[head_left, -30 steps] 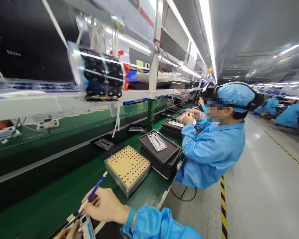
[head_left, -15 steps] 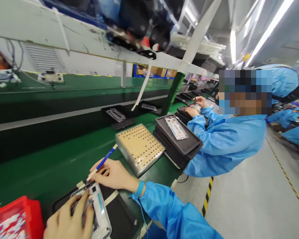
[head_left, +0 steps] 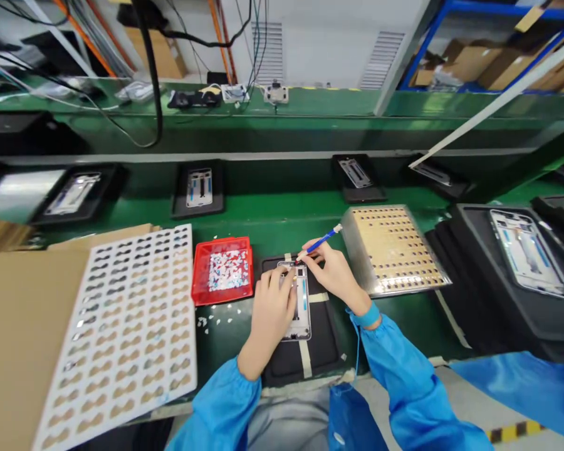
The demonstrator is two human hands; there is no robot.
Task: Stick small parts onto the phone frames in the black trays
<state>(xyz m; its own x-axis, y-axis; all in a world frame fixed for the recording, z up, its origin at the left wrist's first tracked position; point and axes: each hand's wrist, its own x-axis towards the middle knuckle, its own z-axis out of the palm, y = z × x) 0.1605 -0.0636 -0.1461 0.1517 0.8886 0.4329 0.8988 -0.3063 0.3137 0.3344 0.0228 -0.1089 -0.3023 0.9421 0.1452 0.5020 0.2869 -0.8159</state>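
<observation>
A silver phone frame [head_left: 301,322] lies on a black padded tray [head_left: 326,347] with pale tape strips, in front of me. My left hand [head_left: 272,304] rests over the frame's left side, its fingers spread and touching the upper part. My right hand [head_left: 331,269] is closed around a slim blue pen-like tool [head_left: 320,241] with whitish ends. The tool slants up to the right, and its lower end is at the top edge of the frame. Fingers partly hide the spot under that end.
Left of the tray stands a red bin [head_left: 250,269] of small white pieces, some scattered nearby. Beyond it lies a white sheet [head_left: 190,326] with dumbbell-shaped cutouts. A box-like block [head_left: 395,241] with dotted rows stands right. Stacked black trays [head_left: 479,269] lie farther right.
My view has swung left and down, bringing the white sheet into sight and taking the co-worker's head out. Both hands stay at the phone frame, the blue tool still in my right.
</observation>
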